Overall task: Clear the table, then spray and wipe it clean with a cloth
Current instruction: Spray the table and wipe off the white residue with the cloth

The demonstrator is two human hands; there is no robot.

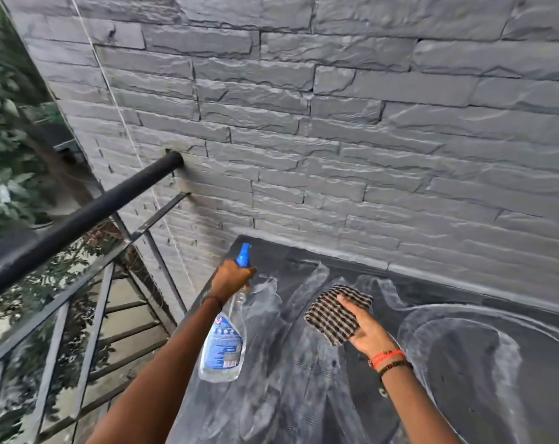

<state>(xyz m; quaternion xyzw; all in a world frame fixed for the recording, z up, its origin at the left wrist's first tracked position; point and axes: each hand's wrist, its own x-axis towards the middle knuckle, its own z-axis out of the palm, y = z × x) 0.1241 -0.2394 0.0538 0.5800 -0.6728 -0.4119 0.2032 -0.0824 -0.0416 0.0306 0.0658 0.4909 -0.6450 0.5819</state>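
Note:
My left hand (230, 277) grips the neck of a clear spray bottle (223, 341) with a blue nozzle, held over the table's left edge, nozzle pointing away toward the wall. A folded black-and-white checked cloth (332, 312) lies pressed on the dark table (464, 363) under my right hand (368, 331), fingers laid over its right side. Pale wet streaks and arcs of smeared cleaner cover the table surface.
A grey stone-clad wall (336, 123) stands directly behind the table. A black metal railing (79, 219) runs along the left, with foliage and a drop beyond it. A thin cord (124, 123) hangs down the wall near the railing.

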